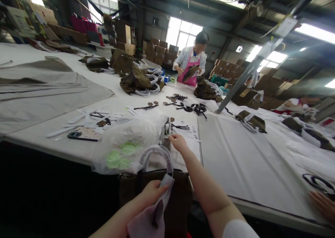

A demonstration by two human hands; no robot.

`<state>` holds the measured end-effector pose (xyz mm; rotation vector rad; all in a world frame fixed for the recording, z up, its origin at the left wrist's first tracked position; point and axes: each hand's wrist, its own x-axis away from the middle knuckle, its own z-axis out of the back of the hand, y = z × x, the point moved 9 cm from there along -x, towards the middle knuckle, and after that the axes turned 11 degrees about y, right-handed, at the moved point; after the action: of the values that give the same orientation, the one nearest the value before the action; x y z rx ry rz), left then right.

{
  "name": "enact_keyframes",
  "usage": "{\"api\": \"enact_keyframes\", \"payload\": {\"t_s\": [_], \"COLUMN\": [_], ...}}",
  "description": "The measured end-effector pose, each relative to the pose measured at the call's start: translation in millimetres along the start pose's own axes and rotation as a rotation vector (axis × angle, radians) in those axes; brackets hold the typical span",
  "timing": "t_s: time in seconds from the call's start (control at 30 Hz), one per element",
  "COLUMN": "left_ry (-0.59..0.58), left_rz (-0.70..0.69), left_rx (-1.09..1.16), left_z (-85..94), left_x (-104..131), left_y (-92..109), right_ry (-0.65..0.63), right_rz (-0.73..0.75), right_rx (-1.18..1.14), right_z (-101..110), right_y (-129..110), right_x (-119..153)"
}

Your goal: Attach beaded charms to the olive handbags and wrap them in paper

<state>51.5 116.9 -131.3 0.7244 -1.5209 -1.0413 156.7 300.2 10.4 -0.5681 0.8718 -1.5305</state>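
Observation:
A dark brown bag [178,196] with wrapped white handles [157,151] stands upright at the near table edge. My left hand [154,192] is closed on a pale wrapping strip [167,187] at the base of a handle. My right hand [178,142] reaches past the bag with its fingers pinched at a small grey metal device [164,130]; whether anything is between the fingertips is too small to tell. Left of the device lies a clear plastic bag [141,130] with green pieces [121,154] inside.
A phone [85,133] lies on the white table [225,144] at left. Dark straps [196,108] and brown bags [136,79] are farther back. A grey pole [240,77] rises at right. A person in a pink apron [188,70] stands opposite; another person's hand [321,203] is at the right edge.

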Motion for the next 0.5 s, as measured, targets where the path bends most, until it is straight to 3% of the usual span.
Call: {"api": "enact_keyframes", "payload": {"t_s": [0.13, 0.37, 0.5], "left_ry": [0.031, 0.036, 0.038], "left_rz": [-0.015, -0.009, -0.026], "left_rx": [-0.022, -0.044, -0.064], "left_z": [2.6, 3.1, 2.9], "left_x": [-1.7, -3.0, -2.0], "left_y": [-0.2, 0.8, 5.0], "right_ry": [0.012, 0.105, 0.046], "right_rz": [-0.078, -0.089, -0.114], "right_rx": [-0.083, -0.166, -0.136], "right_z": [-22.9, -10.4, -18.6], "right_y": [9.1, 15.3, 25.2], "right_x": [-12.5, 3.0, 18.5]}}
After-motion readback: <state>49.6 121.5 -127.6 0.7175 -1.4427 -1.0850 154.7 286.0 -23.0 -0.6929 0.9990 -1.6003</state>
